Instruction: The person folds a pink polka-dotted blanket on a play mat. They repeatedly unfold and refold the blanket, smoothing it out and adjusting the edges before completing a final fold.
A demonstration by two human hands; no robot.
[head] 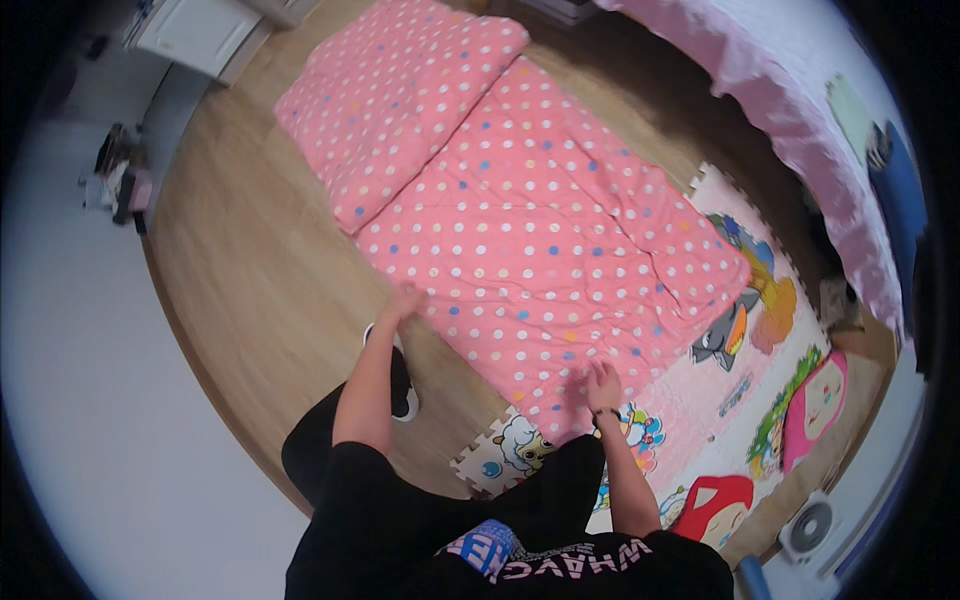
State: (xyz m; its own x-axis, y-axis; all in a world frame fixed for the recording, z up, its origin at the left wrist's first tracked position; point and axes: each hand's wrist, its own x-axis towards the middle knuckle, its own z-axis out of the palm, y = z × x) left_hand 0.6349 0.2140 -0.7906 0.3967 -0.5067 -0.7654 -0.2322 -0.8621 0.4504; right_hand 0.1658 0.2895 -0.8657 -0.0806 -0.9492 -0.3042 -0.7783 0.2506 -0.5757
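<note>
A pink polka-dot quilt [525,247] lies spread on the floor, its far part folded back in a thick layer [405,105]. At the quilt's left edge is my left hand [406,300], slightly blurred; whether its fingers pinch the edge cannot be told. My right hand [603,384], with a dark band at the wrist, is over the quilt's near end, its fingers apart and nothing held in them. Wrinkles run across the quilt's right side. Part of a cartoon-printed foam play mat [675,412] shows from under the near and right edges.
Wood flooring [247,247] runs along the left beside a white wall [82,360]. A bed with a pink ruffled skirt [787,135] stands at the right. Red [720,502] and pink [821,409] character cushions and a small white fan [812,526] are at the lower right. A white cabinet [199,34] stands upper left.
</note>
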